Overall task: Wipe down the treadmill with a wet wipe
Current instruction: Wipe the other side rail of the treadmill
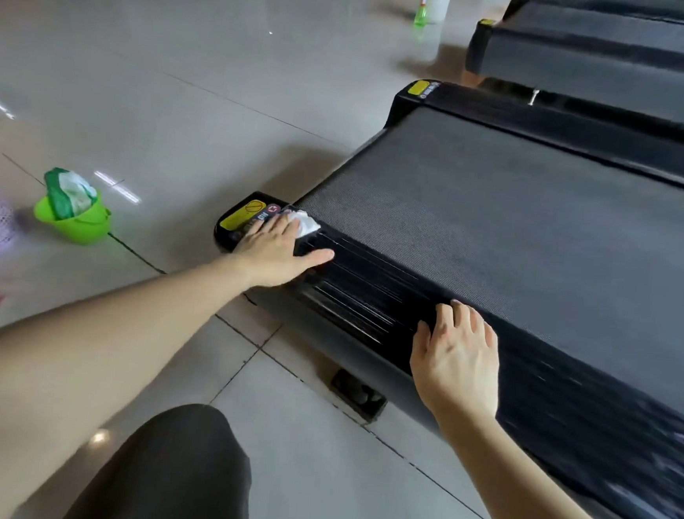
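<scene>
Fingers of the left hand (273, 250) lie flat and straight, pressing a white wet wipe (305, 223) onto the ribbed side rail at the rear corner of the treadmill (519, 216). Right hand (457, 356) rests on the same rail's near edge, fingers loosely curved. On the floor (189, 95) stands a green bucket (75, 220) with a wipe pack (69, 192).

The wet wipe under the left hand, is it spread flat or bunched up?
Bunched up: the wet wipe shows crumpled folds beyond the left hand pressing it.
</scene>
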`<state>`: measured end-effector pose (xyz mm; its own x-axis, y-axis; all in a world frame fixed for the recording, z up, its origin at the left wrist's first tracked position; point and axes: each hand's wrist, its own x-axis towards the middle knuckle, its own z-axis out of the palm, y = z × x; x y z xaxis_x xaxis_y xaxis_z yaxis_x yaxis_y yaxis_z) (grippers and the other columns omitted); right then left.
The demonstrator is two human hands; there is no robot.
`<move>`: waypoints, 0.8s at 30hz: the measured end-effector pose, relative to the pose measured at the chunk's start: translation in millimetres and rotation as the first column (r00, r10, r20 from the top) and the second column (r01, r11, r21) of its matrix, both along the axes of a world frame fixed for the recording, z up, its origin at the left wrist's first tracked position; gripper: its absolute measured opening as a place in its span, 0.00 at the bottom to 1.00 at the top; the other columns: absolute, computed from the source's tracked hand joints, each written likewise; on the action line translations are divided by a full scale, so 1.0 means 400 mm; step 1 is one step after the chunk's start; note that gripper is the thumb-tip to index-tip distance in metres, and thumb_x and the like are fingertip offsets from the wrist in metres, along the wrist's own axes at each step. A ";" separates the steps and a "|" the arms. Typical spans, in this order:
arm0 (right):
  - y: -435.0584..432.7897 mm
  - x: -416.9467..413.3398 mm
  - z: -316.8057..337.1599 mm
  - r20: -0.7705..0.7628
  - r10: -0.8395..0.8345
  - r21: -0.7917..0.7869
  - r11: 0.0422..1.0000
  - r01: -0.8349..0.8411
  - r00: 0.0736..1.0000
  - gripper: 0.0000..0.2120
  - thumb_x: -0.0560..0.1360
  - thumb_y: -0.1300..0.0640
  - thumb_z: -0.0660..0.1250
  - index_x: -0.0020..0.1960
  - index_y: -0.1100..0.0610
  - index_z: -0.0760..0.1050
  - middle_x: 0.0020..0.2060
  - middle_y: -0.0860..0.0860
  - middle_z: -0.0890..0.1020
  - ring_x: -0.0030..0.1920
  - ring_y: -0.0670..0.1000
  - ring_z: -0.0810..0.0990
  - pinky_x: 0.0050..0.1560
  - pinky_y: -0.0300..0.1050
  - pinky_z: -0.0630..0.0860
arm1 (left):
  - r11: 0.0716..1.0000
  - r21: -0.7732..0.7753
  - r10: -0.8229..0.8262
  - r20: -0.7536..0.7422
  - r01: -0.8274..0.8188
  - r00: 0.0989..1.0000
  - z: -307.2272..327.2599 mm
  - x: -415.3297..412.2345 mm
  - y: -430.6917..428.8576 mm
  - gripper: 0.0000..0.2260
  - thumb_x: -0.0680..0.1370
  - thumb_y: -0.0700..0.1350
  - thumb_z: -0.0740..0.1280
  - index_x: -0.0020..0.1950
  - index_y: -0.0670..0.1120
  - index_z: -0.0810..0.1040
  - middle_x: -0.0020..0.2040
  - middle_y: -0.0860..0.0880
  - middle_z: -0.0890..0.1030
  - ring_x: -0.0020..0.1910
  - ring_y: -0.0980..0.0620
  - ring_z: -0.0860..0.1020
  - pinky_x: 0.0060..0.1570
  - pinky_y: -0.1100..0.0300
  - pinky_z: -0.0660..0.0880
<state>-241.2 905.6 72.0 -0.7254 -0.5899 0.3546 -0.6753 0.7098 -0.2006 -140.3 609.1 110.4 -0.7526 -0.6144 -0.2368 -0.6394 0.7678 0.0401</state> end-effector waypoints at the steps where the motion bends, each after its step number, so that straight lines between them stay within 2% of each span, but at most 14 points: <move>1: 0.000 0.001 0.000 -0.001 -0.002 0.003 1.000 0.002 1.000 0.08 0.80 0.54 0.64 0.54 0.59 0.75 0.55 0.56 0.80 0.59 0.60 0.77 0.64 0.59 0.73 | 0.999 0.009 0.039 0.009 -0.039 0.999 0.001 -0.013 -0.015 0.55 0.69 0.83 0.38 0.85 0.45 0.43 0.85 0.47 0.42 0.83 0.50 0.41 0.81 0.50 0.38; 3: -0.001 0.000 0.000 0.001 0.006 0.016 1.000 -0.006 1.000 0.10 0.80 0.53 0.64 0.56 0.59 0.75 0.56 0.56 0.80 0.61 0.59 0.77 0.64 0.58 0.73 | 0.999 0.032 0.008 -0.009 -0.008 1.000 -0.007 -0.054 0.015 0.56 0.70 0.83 0.42 0.85 0.45 0.43 0.85 0.47 0.42 0.83 0.50 0.41 0.81 0.50 0.39; 5: 0.000 -0.002 0.001 0.002 0.005 0.022 1.000 -0.005 1.000 0.11 0.80 0.52 0.64 0.56 0.59 0.75 0.57 0.56 0.79 0.61 0.59 0.76 0.64 0.58 0.73 | 0.979 0.021 -0.200 -0.121 0.204 0.972 -0.023 -0.085 0.111 0.52 0.73 0.81 0.47 0.84 0.46 0.49 0.85 0.48 0.48 0.83 0.50 0.45 0.81 0.48 0.45; 7: 0.005 -0.003 0.002 -0.001 0.007 0.020 1.000 -0.007 1.000 0.10 0.80 0.53 0.64 0.56 0.59 0.75 0.56 0.56 0.79 0.60 0.60 0.77 0.63 0.58 0.73 | 0.887 -0.011 -0.449 -0.250 0.461 0.858 -0.036 -0.088 0.233 0.41 0.78 0.75 0.51 0.82 0.49 0.57 0.83 0.50 0.56 0.83 0.52 0.48 0.81 0.46 0.48; 9: 0.006 0.000 0.002 0.001 0.022 0.011 1.000 -0.022 1.000 0.10 0.79 0.54 0.65 0.56 0.59 0.75 0.56 0.56 0.79 0.60 0.60 0.77 0.63 0.58 0.73 | 0.807 0.010 -0.572 -0.239 0.591 0.785 -0.042 -0.062 0.319 0.38 0.81 0.72 0.50 0.83 0.49 0.54 0.85 0.50 0.51 0.83 0.54 0.43 0.82 0.48 0.42; 11: 0.004 0.000 0.006 -0.004 0.021 0.004 1.000 -0.021 1.000 0.10 0.79 0.55 0.65 0.57 0.60 0.75 0.56 0.56 0.79 0.60 0.60 0.77 0.63 0.58 0.73 | 0.804 0.002 -0.585 -0.175 0.595 0.792 -0.044 -0.035 0.326 0.42 0.80 0.73 0.46 0.85 0.46 0.49 0.85 0.50 0.43 0.82 0.55 0.39 0.82 0.49 0.41; 13: 0.002 0.002 0.011 -0.008 0.010 0.007 1.000 -0.010 1.000 0.10 0.79 0.54 0.66 0.56 0.59 0.75 0.55 0.56 0.79 0.59 0.60 0.77 0.62 0.58 0.73 | 0.847 -0.049 -0.529 -0.190 0.530 0.827 -0.034 -0.019 0.254 0.42 0.79 0.75 0.45 0.84 0.49 0.50 0.84 0.52 0.44 0.83 0.55 0.43 0.82 0.47 0.44; 15: -0.003 0.003 0.014 -0.006 0.004 0.008 1.000 -0.004 1.000 0.10 0.79 0.54 0.65 0.56 0.59 0.75 0.55 0.55 0.79 0.60 0.59 0.77 0.63 0.57 0.73 | 0.926 -0.090 -0.378 -0.213 0.367 0.901 -0.019 -0.011 0.117 0.39 0.78 0.76 0.45 0.82 0.56 0.58 0.83 0.54 0.53 0.82 0.53 0.52 0.81 0.45 0.51; 16: -0.002 0.003 0.014 -0.008 0.002 0.010 1.000 -0.001 1.000 0.10 0.79 0.54 0.65 0.56 0.59 0.75 0.55 0.55 0.79 0.60 0.59 0.77 0.63 0.57 0.73 | 0.958 -0.105 -0.282 -0.175 0.267 0.943 -0.012 -0.003 0.045 0.40 0.76 0.78 0.43 0.81 0.57 0.58 0.83 0.54 0.56 0.82 0.52 0.54 0.80 0.44 0.52; 18: -0.003 0.004 0.014 -0.009 -0.004 0.016 1.000 0.004 1.000 0.10 0.78 0.54 0.65 0.56 0.59 0.75 0.55 0.55 0.79 0.60 0.59 0.77 0.63 0.57 0.73 | 0.994 -0.082 -0.073 -0.045 0.069 0.996 0.001 0.017 -0.056 0.48 0.71 0.82 0.38 0.84 0.55 0.51 0.85 0.52 0.50 0.83 0.51 0.48 0.81 0.45 0.48; 19: -0.002 0.001 0.015 -0.013 -0.006 0.023 1.000 0.007 1.000 0.10 0.78 0.54 0.65 0.55 0.58 0.75 0.54 0.55 0.79 0.59 0.59 0.77 0.62 0.57 0.73 | 0.998 -0.064 -0.026 -0.006 0.026 1.000 0.002 0.015 -0.060 0.51 0.70 0.83 0.38 0.85 0.53 0.48 0.85 0.51 0.46 0.83 0.51 0.45 0.81 0.45 0.45; 21: 0.000 -0.001 0.013 -0.013 -0.009 0.035 0.999 0.010 1.000 0.09 0.78 0.54 0.65 0.55 0.58 0.75 0.53 0.55 0.79 0.58 0.59 0.77 0.61 0.57 0.73 | 0.993 -0.010 -0.118 -0.013 0.118 0.993 -0.014 0.001 0.023 0.53 0.69 0.84 0.40 0.85 0.50 0.44 0.85 0.49 0.43 0.83 0.50 0.41 0.81 0.46 0.44; 24: -0.001 0.004 0.016 -0.005 -0.010 0.033 0.999 0.010 1.000 0.09 0.78 0.53 0.65 0.54 0.58 0.74 0.53 0.55 0.78 0.58 0.59 0.76 0.60 0.57 0.73 | 0.928 0.081 -0.357 -0.089 0.364 0.930 -0.042 0.027 0.256 0.53 0.73 0.82 0.44 0.84 0.46 0.38 0.83 0.48 0.33 0.81 0.53 0.32 0.81 0.48 0.39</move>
<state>-239.6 905.3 78.5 -0.7296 -0.5943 0.3384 -0.6691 0.7225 -0.1738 -129.3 711.3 93.6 -0.9363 -0.2754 -0.2178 -0.3125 0.9364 0.1593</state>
